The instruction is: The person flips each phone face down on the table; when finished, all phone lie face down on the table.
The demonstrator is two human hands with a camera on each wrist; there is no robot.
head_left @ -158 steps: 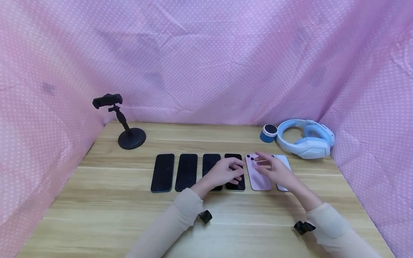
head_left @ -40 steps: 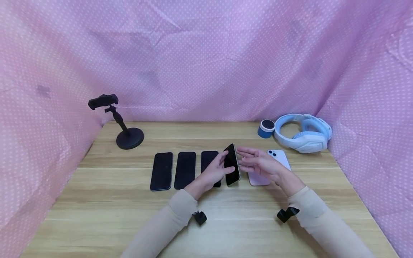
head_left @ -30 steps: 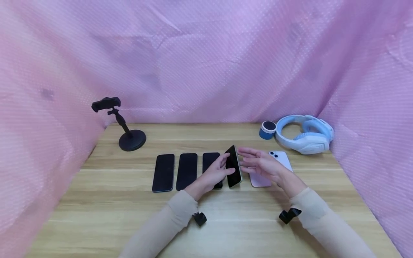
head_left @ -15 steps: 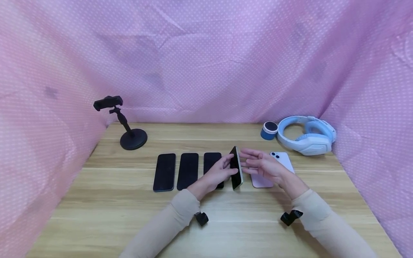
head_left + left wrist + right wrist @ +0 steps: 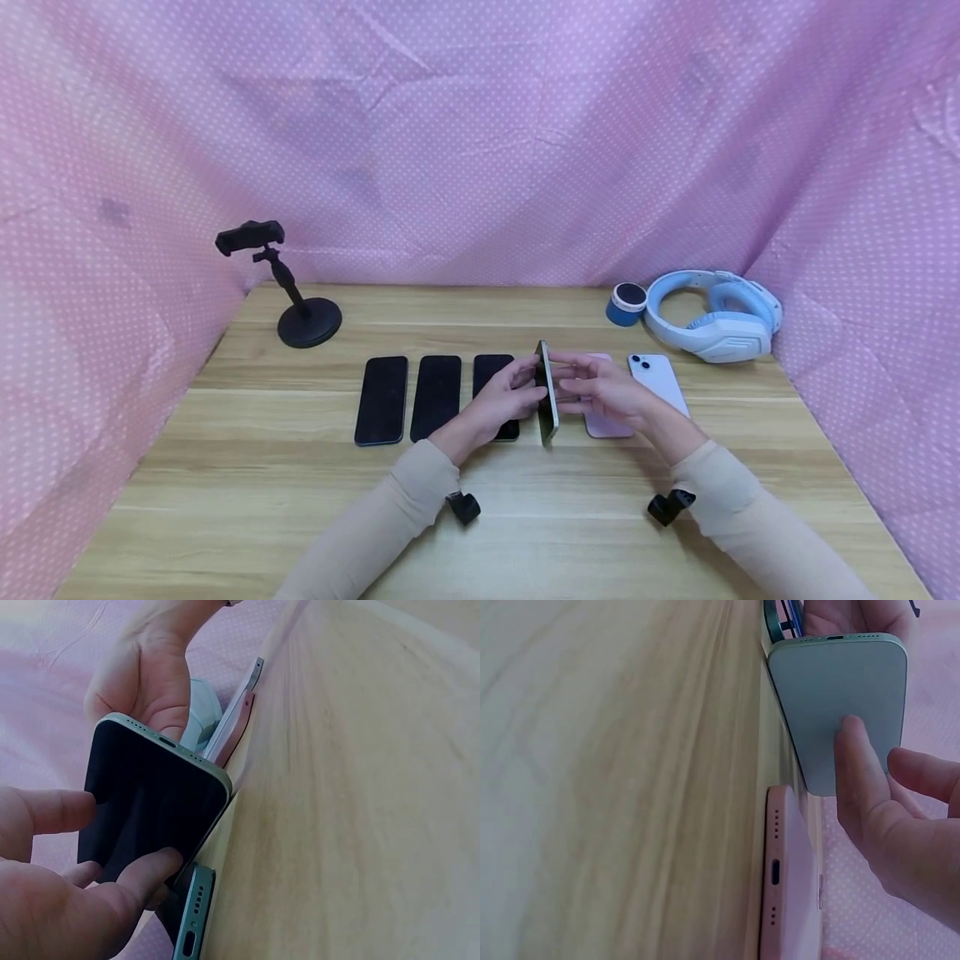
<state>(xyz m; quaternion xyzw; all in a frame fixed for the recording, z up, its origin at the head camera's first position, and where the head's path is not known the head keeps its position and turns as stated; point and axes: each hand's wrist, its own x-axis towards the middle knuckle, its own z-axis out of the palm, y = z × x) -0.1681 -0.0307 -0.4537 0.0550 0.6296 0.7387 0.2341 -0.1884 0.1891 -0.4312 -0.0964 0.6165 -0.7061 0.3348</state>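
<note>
A smartphone (image 5: 548, 400) with a pale green frame stands almost upright on its long edge between my hands. My left hand (image 5: 501, 407) is on its dark screen side; in the left wrist view the thumb and fingertips rest against the screen (image 5: 142, 795). From the other side my right hand (image 5: 609, 392) reaches in, and the right wrist view has one extended fingertip on the plain pale green back (image 5: 806, 697). Beneath the right hand lies a pink phone (image 5: 606, 425), back up. A dark-screened phone (image 5: 491, 372) lies partly under the left hand.
Two more dark-screened phones (image 5: 381, 402) lie in line at the left, and a white phone (image 5: 660, 379) lies back up at the right. Behind stand a black phone stand (image 5: 309, 322), a small blue speaker (image 5: 625, 310) and light blue headphones (image 5: 720, 333). Pink dotted cloth (image 5: 480, 167) surrounds the table.
The smartphone, flat on the table at first, has tipped up onto its long edge, its screen turning to the left. My right hand has come in from the right to its back.
</note>
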